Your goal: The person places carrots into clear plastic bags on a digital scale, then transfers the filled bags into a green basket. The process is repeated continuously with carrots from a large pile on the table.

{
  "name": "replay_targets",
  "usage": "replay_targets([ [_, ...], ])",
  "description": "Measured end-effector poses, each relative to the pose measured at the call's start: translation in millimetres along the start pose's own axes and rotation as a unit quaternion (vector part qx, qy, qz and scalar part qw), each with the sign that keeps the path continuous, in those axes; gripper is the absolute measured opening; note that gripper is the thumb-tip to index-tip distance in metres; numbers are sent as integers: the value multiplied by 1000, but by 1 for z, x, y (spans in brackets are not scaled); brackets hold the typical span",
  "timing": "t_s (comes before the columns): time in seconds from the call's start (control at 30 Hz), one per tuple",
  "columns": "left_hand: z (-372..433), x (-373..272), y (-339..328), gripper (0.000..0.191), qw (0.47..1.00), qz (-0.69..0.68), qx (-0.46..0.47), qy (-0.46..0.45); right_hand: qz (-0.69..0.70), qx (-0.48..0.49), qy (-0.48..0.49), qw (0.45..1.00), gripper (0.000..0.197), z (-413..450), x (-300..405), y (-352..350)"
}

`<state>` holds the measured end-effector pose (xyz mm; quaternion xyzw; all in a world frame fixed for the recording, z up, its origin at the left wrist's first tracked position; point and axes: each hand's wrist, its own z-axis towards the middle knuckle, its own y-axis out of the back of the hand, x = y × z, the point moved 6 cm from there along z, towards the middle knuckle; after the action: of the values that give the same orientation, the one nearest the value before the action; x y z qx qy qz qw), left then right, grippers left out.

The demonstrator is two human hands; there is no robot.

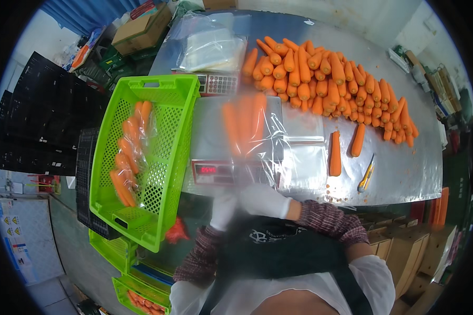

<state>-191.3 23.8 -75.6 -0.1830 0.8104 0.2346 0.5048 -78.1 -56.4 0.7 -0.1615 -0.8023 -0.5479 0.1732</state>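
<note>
A clear plastic bag with several carrots (245,126) is in front of me, over the steel plate of a weighing scale (207,118) with a lit red display. My right hand (265,201), in a white glove, is closed around the near end of the bag. Close beside it is my left hand (223,208), also white-gloved; its fingers are blurred and partly hidden. The bag is blurred too, so I cannot tell whether it touches the scale. Flat clear bags (305,165) lie right of the scale.
A green crate (166,165) with bagged carrots (128,157) stands left. Loose carrots (319,78) are heaped on the metal table (398,169). Two single carrots and a yellow utility knife (365,179) lie nearer. More bags (211,47) rest beyond a keypad (222,84). Cardboard boxes (406,248) stand lower right.
</note>
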Motion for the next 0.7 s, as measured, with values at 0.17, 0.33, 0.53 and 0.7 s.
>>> replay_targets([
  [0.17, -16, -40, 7, 23, 995, 34, -8, -92, 9, 95, -100, 990, 55, -218, -95, -77],
  [0.33, -5, -48, 33, 55, 877, 313, -262, -255, -116, 112, -103, 982, 61, -277, -131, -67],
  [0.53, 24, -82, 2, 48, 707, 487, -39, -511, -295, -214, 87, 927, 47, -95, -107, 33],
  [0.7, 45, -105, 21, 16, 846, 337, -95, -401, 419, -257, -20, 870, 27, -61, -154, 43],
])
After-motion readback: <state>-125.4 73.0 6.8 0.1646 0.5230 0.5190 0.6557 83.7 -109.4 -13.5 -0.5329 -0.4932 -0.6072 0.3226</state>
